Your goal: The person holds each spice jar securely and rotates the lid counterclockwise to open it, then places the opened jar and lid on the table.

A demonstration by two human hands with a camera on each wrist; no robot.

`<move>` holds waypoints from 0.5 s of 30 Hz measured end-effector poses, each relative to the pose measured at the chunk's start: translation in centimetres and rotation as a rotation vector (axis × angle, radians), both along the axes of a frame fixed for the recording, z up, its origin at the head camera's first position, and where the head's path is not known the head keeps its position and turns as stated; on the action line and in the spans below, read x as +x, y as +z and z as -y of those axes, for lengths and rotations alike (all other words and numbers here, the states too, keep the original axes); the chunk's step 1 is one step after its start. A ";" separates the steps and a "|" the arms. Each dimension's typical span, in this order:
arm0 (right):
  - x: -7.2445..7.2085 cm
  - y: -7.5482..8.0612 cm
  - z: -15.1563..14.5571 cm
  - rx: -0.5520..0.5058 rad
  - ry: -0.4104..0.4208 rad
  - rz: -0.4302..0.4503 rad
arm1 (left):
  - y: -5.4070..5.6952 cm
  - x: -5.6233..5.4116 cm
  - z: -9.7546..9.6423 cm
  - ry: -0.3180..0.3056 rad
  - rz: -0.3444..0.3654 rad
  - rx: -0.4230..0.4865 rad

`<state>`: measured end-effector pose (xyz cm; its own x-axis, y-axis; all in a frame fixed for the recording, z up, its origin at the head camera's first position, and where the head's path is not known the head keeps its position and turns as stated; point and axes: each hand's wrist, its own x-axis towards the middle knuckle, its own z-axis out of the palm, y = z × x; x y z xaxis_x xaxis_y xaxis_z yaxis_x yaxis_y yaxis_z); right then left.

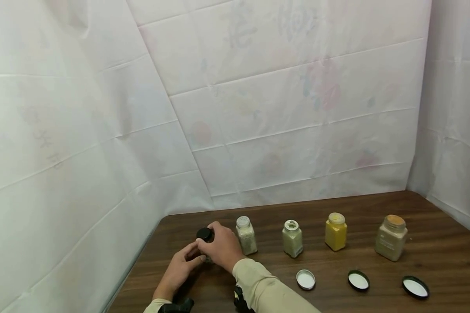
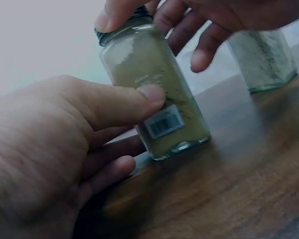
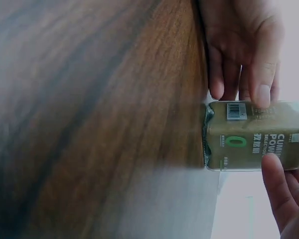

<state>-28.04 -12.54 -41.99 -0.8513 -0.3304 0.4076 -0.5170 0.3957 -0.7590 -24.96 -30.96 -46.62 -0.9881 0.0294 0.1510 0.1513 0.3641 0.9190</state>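
At the left of the table, a glass jar (image 2: 149, 64) of brownish-yellow powder stands between both hands. Its label (image 3: 269, 142) reads "CUMIN" in the right wrist view, and a barcode sticker sits low on one side. My left hand (image 1: 177, 270) grips the body, thumb pressed flat across the glass and fingers behind. From above, my right hand (image 1: 223, 245) pinches the black lid (image 1: 205, 234), its thumb and fingertips on the rim. The lid sits on the jar's neck. Just right of the hands is a jar with pale speckled contents (image 1: 246, 239).
Further right stand uncapped jars: pale green (image 1: 292, 241), yellow (image 1: 336, 232) and tan with an orange top (image 1: 391, 239). Nearer the front lie upturned lids: a silver-rimmed one (image 1: 305, 279) and two dark-rimmed ones (image 1: 358, 281). White sheeting (image 1: 258, 130) walls the wooden table (image 1: 446, 243).
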 end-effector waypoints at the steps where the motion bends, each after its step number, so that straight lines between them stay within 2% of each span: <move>1: 0.0 0.0 0.0 0.009 0.000 0.003 | 0.0 0.0 -0.1 0.001 -0.003 -0.013; 4: -0.1 0.2 -0.1 0.031 -0.011 0.004 | -0.1 -0.1 -0.5 0.025 -0.027 -0.080; 8: 0.0 0.3 0.1 0.055 -0.034 -0.001 | -0.1 -0.1 -1.2 0.100 -0.061 -0.176; 11: 0.1 0.3 0.4 0.071 -0.064 -0.013 | -0.1 0.0 -1.6 0.149 -0.075 -0.213; 15: -0.1 0.2 0.7 0.092 -0.127 -0.067 | 0.0 0.1 -2.0 0.175 -0.115 -0.224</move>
<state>-28.10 -13.25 -41.80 -0.8603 -0.2606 0.4381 -0.5070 0.5271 -0.6820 -24.91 -28.95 -46.66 -0.9579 -0.0947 0.2709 0.1665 0.5855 0.7934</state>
